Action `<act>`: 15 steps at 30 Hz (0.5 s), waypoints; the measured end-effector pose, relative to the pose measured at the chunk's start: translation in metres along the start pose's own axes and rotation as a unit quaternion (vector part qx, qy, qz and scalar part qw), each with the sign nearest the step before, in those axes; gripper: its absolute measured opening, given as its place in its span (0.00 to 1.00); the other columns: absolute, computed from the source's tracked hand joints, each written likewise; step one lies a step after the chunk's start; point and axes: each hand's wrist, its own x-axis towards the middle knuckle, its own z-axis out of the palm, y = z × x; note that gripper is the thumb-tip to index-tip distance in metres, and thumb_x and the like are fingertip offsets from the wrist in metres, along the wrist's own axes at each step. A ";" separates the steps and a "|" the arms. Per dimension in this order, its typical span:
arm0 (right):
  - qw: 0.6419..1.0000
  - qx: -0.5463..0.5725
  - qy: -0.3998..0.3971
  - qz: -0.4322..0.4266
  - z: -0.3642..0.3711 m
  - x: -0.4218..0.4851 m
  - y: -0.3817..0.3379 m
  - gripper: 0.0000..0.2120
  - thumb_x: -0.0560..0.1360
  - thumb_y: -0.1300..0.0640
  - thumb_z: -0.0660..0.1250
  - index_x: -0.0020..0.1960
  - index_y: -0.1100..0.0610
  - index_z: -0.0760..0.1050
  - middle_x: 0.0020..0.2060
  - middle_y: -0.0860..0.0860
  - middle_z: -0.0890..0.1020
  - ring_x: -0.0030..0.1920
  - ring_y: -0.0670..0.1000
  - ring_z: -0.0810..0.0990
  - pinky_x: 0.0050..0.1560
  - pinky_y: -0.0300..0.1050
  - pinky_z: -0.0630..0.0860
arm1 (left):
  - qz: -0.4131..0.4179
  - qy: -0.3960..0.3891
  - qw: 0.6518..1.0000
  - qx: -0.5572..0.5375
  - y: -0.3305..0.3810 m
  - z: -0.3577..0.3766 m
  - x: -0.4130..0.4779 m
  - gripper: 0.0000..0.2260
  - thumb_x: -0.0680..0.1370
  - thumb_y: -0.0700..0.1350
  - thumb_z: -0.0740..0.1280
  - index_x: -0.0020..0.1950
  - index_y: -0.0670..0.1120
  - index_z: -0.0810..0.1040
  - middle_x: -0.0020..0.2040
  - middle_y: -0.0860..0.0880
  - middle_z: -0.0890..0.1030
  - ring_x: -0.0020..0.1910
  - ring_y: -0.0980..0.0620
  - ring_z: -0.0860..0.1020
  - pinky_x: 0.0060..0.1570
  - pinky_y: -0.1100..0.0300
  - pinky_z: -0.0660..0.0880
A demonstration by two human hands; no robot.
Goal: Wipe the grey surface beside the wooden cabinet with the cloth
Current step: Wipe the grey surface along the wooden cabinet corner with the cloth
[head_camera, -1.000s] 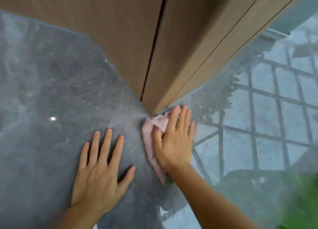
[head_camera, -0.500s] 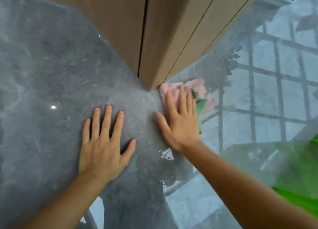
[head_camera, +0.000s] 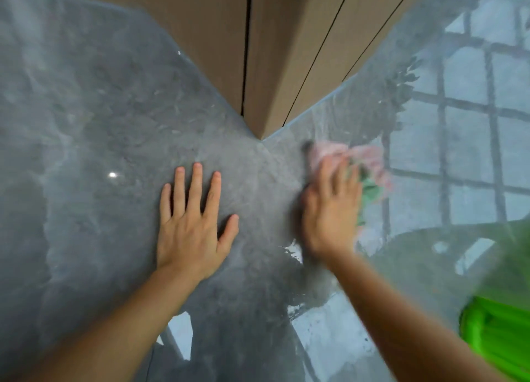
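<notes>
A glossy grey marbled surface (head_camera: 94, 117) fills most of the view. The corner of the wooden cabinet (head_camera: 275, 54) juts down into it from the top. My left hand (head_camera: 192, 221) lies flat on the surface with its fingers spread, holding nothing. My right hand (head_camera: 329, 209) is blurred with motion and presses a pink and green cloth (head_camera: 370, 169) onto the surface just right of the cabinet corner. The cloth sticks out beyond my fingertips; the rest is hidden under my palm.
The right part of the surface mirrors a window grid (head_camera: 470, 140) and foliage. A bright green object (head_camera: 499, 333) sits at the lower right edge. A small bright glint (head_camera: 112, 175) shows on the left.
My right hand has slid the cloth from the cabinet corner to the right along the cabinet's side. My left hand has stayed planted on the surface.
</notes>
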 end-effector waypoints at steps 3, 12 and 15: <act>0.951 0.000 -0.112 -0.288 0.010 -0.084 -0.018 0.28 0.82 0.49 0.53 0.81 0.48 0.53 0.81 0.54 0.54 0.81 0.60 0.49 0.79 0.60 0.50 | 0.003 0.012 1.000 -0.020 -0.006 0.003 -0.001 0.33 0.78 0.58 0.55 0.81 0.44 0.61 0.82 0.38 0.58 0.81 0.35 0.57 0.77 0.38 0.58; 0.988 -0.024 0.010 0.150 -0.051 0.102 0.103 0.27 0.82 0.53 0.52 0.81 0.51 0.54 0.81 0.59 0.52 0.80 0.66 0.49 0.79 0.61 0.44 | -0.186 0.033 0.982 -0.030 -0.065 0.015 -0.020 0.37 0.79 0.67 0.47 0.81 0.44 0.56 0.81 0.34 0.55 0.79 0.29 0.54 0.75 0.33 0.53; 0.990 -0.003 0.015 0.143 -0.026 0.079 0.026 0.27 0.83 0.50 0.51 0.81 0.51 0.52 0.81 0.57 0.52 0.80 0.65 0.47 0.79 0.62 0.44 | -0.217 0.036 0.975 -0.038 -0.062 0.014 -0.018 0.36 0.79 0.65 0.47 0.81 0.44 0.54 0.81 0.33 0.55 0.80 0.31 0.53 0.77 0.34 0.52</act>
